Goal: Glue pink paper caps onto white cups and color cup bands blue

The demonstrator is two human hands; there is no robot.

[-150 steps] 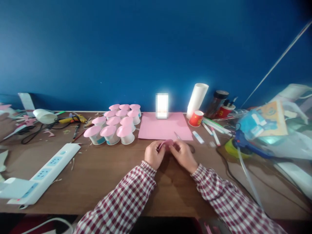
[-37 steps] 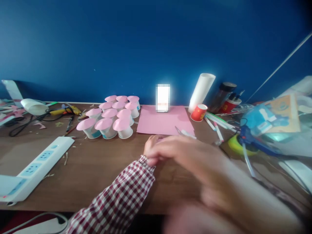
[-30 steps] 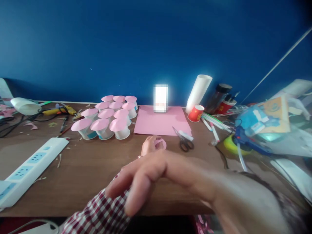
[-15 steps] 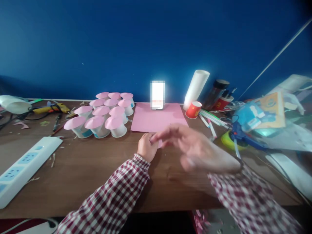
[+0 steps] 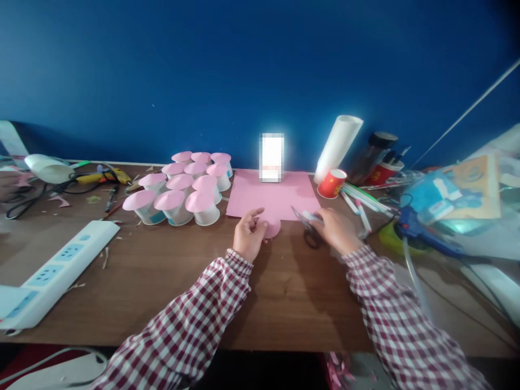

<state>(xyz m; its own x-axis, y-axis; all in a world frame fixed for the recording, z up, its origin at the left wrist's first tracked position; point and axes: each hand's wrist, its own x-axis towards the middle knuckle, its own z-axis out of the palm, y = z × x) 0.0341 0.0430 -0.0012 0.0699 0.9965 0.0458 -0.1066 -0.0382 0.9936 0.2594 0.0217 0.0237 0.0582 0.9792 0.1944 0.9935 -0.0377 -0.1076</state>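
Between the thumb and fingers of my left hand [image 5: 249, 233] is a round pink paper disc [image 5: 274, 227], over the front edge of a larger pink sheet [image 5: 264, 197]. My right hand [image 5: 336, 230] has its fingers closed around a small, pale, blurred white object [image 5: 312, 216], whose kind I cannot make out. Just left of those fingers are dark-handled scissors [image 5: 312, 237], blades pointing away to the left and overlapping the sheet's corner. To the left stand several white paper cups [image 5: 205, 215] topped with pink paper cones [image 5: 200, 201].
A white power strip [image 5: 60, 271] lies at the left, with a yellow glue gun [image 5: 105, 176] behind it. A bright phone-like screen [image 5: 272, 157] stands by the wall. To the right are a red cup [image 5: 332, 184], a white roll [image 5: 340, 143], markers [image 5: 363, 215] and a blue glue gun [image 5: 422, 233].
My right hand has drawn away from the left one to the right and closed on the small white object. Scissors now show beside it, and the pink disc is more visible in my left hand.
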